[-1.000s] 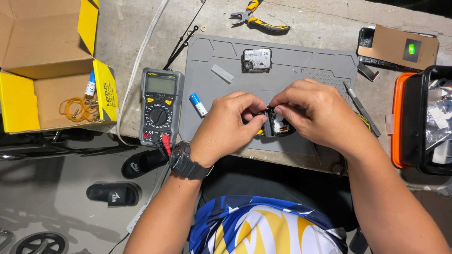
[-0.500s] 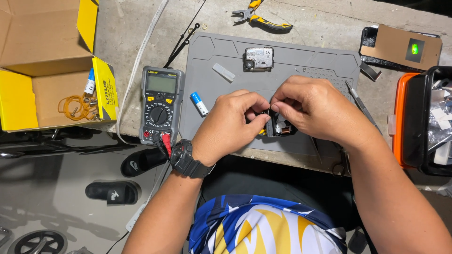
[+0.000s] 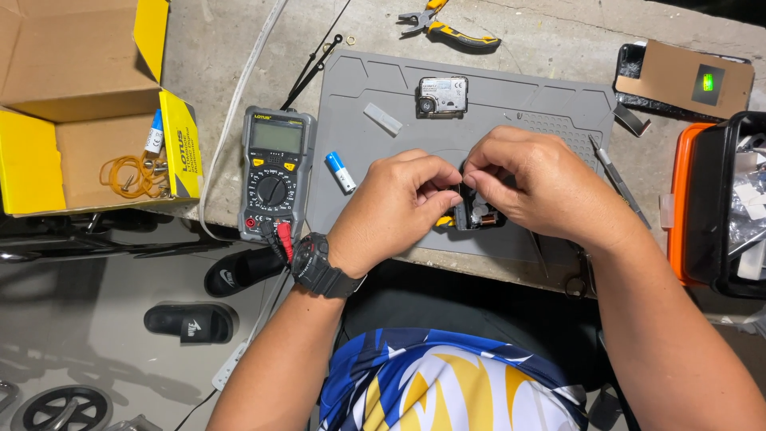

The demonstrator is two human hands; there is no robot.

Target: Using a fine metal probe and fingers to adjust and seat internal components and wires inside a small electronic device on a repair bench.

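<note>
1. Near the worktop's front edge, the left hand [image 3: 396,209] and right hand [image 3: 536,185] pinch a small black device [image 3: 476,215] between them, fingertips closed on its top.
2. It stands on the grey mat [image 3: 383,88], equally near both hands.
3. Farther back lies a small silver module [image 3: 443,96].

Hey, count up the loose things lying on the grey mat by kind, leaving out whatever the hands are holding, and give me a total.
On the grey mat:
Blue and white battery: 1
Small silver module with a lens: 1
Small pale grey strip: 1
Total: 3
Not counted: the small black part between the left hand and right hand.
</note>
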